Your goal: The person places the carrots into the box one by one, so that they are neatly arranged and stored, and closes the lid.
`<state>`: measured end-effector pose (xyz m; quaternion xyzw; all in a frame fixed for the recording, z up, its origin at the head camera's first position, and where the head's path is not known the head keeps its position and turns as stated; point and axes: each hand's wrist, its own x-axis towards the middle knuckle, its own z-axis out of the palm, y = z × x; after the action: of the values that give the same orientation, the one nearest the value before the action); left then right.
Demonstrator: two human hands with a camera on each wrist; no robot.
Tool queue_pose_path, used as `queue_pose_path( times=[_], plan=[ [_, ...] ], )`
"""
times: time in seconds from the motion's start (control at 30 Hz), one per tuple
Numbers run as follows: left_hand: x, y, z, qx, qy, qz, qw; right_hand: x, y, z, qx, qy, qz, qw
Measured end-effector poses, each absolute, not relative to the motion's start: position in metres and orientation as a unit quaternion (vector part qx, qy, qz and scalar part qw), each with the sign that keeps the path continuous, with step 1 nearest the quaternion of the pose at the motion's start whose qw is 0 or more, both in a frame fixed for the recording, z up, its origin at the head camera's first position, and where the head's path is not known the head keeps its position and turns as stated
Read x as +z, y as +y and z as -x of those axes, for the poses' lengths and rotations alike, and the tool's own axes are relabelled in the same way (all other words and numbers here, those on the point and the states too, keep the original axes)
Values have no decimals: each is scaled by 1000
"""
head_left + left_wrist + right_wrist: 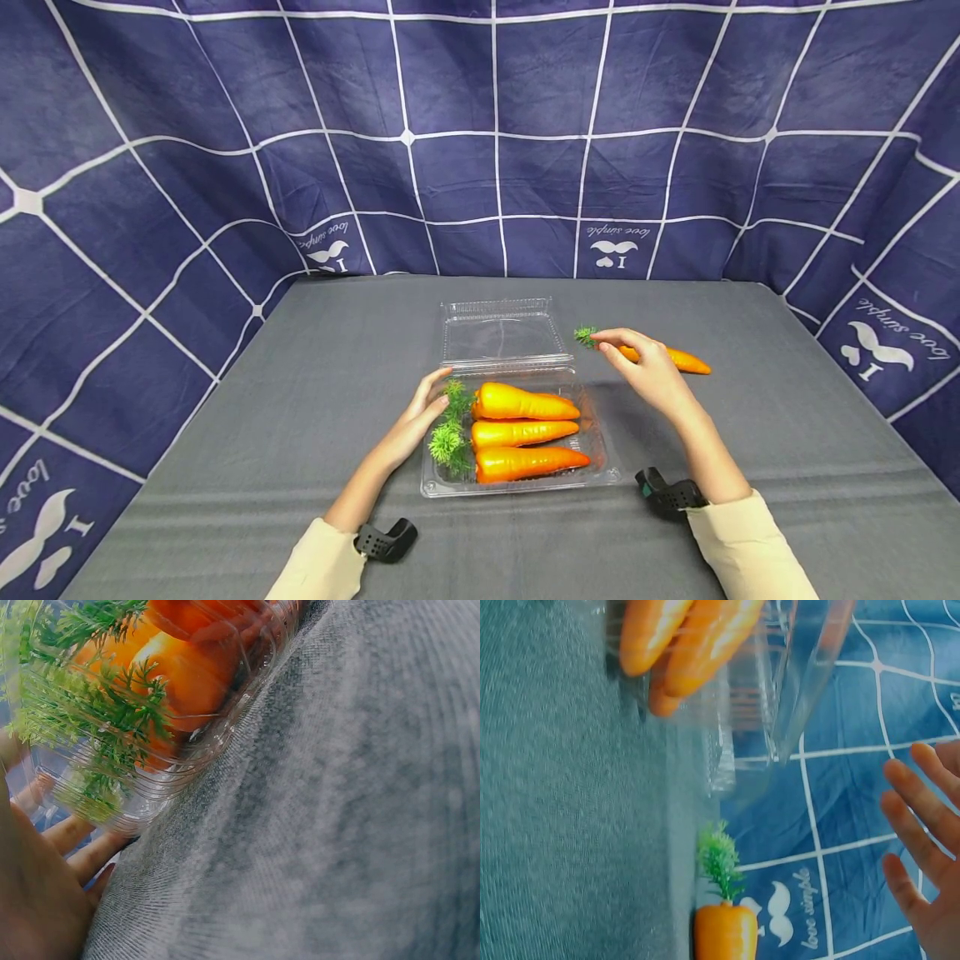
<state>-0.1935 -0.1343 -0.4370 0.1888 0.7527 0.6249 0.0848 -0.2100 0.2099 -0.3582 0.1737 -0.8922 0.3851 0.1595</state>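
A clear plastic clamshell box (517, 490) lies on the grey cloth with its lid (502, 337) folded back. Inside are three orange carrots (525, 433), leafy green tops to the left. My left hand (408, 425) rests against the box's left side, fingers extended along the wall and thumb near the greens; the left wrist view shows fingertips (94, 855) by the plastic. To the right of the box, another carrot (686, 361) lies on the cloth. Above it hovers my right hand (641, 367), partly covering it. The right wrist view shows that hand's fingers (915, 817) spread and apart from the carrot.
Grey cloth (315, 333) covers the table. A blue curtain (450, 175) with white grid lines surrounds its back and sides. The raised lid part stands behind the box. Black bands (386, 542) with cameras are on both wrists.
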Motion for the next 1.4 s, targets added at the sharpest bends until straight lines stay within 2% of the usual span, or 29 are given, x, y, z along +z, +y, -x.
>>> queue_pose_path(
  times=[0.53, 1.23, 1.4],
  plan=[
    [-438, -133, 193, 627, 751, -191, 85, -367, 246, 219, 390, -883, -102, 239],
    [-438, -135, 193, 624, 752, -192, 89, -402, 285, 227, 391, -891, 12, 230],
    [-436, -134, 193, 623, 754, -188, 91, -413, 291, 228, 378, -892, 24, 246]
  ],
)
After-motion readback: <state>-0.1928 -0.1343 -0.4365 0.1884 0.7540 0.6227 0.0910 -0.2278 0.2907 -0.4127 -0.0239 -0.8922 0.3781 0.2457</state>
